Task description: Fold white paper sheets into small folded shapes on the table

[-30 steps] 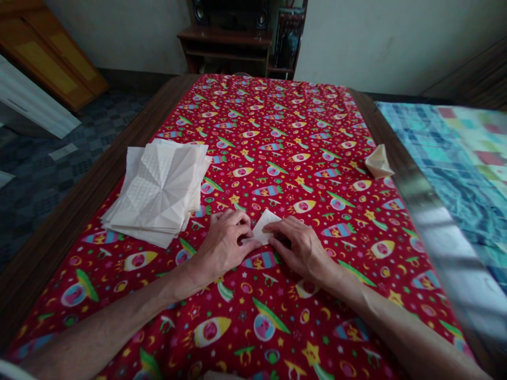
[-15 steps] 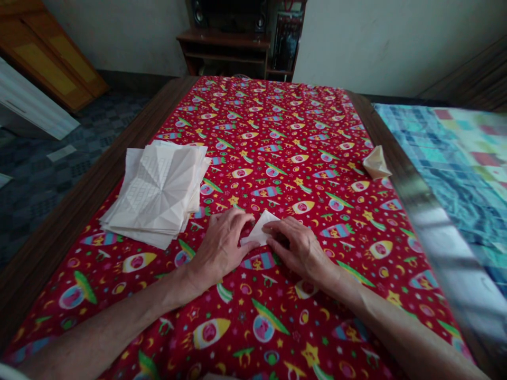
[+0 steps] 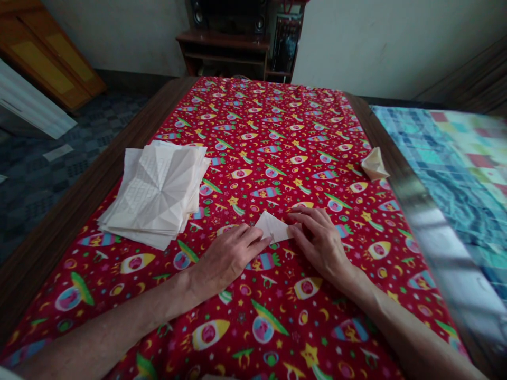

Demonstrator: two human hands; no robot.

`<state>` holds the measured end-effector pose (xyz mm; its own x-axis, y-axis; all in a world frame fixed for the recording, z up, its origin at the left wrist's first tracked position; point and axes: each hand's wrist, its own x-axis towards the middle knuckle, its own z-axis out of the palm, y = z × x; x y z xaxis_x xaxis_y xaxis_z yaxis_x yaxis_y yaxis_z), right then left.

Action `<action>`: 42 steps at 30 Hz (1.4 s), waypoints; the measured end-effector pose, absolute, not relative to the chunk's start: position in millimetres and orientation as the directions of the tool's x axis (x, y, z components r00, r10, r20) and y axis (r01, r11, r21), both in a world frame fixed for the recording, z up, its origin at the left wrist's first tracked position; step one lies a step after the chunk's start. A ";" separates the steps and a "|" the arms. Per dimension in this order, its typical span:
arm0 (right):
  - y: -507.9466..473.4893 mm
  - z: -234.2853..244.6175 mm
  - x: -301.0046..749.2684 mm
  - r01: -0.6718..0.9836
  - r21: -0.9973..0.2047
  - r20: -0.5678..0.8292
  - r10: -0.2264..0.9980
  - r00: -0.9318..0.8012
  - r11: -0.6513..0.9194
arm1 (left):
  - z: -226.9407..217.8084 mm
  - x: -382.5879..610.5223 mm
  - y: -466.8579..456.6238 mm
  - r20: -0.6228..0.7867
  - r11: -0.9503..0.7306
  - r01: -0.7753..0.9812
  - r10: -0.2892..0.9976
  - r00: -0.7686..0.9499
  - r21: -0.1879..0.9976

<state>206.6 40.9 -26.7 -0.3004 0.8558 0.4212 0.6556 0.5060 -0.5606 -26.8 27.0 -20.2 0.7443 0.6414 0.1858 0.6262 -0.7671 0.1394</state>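
Note:
A small folded white paper point(image 3: 276, 228), roughly triangular with its peak pointing away from me, lies on the red patterned cloth between my hands. My left hand point(image 3: 237, 248) pinches its left corner, thumb along the lower edge and fingers bent above. At the right corner, the thumb and forefinger of my right hand point(image 3: 322, 240) close on the paper, while the other fingers reach forward over the cloth. My fingers cover both ends of the piece. To the left lies a stack of creased paper sheets point(image 3: 158, 192), the top one marked with fold lines radiating from its middle.
A folded cream paper piece point(image 3: 375, 164) sits near the table's right edge. The red tablecloth point(image 3: 253, 327) covers the wooden table. A bed with a checked cover point(image 3: 447, 174) stands to the right, a brown desk point(image 3: 225, 42) beyond the far end, and a wooden cabinet point(image 3: 51, 47) far left.
My right hand has shifted right, from the middle of the paper to its right corner. More of the paper shows, spread wider to the right. My left fingers have come down onto its left side.

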 end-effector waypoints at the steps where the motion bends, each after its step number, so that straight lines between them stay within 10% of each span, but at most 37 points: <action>1: 41.6 -27.1 208.2 0.662 -0.547 0.405 0.854 -0.327 0.513 | -20.6 -26.8 27.1 0.189 -0.763 0.628 0.646 0.740 0.151; 21: 49.8 -30.4 206.0 0.616 -0.622 0.302 0.874 -0.380 0.483 | -24.2 -28.5 27.0 0.221 -0.763 0.632 0.645 0.731 0.138; 30: 48.4 -29.7 205.3 0.632 -0.602 0.315 0.872 -0.374 0.488 | -14.8 -22.4 30.1 0.023 -0.777 0.629 0.629 0.777 0.011; 37: 33.6 -26.6 206.6 0.736 -0.250 0.461 0.746 -0.481 0.629 | -6.7 -19.4 29.7 -0.015 -0.770 0.638 0.638 0.770 -0.016; 42: 2.2 -26.7 203.6 0.630 -0.128 0.223 0.641 -0.734 0.766 | -6.0 -18.9 28.8 -0.038 -0.765 0.643 0.642 0.766 0.027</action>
<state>203.6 2.2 -26.7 -0.7343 0.6410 0.2232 0.6299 0.7661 -0.1280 -18.9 28.8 -6.0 0.7658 0.6420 -0.0375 0.6430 -0.7654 0.0266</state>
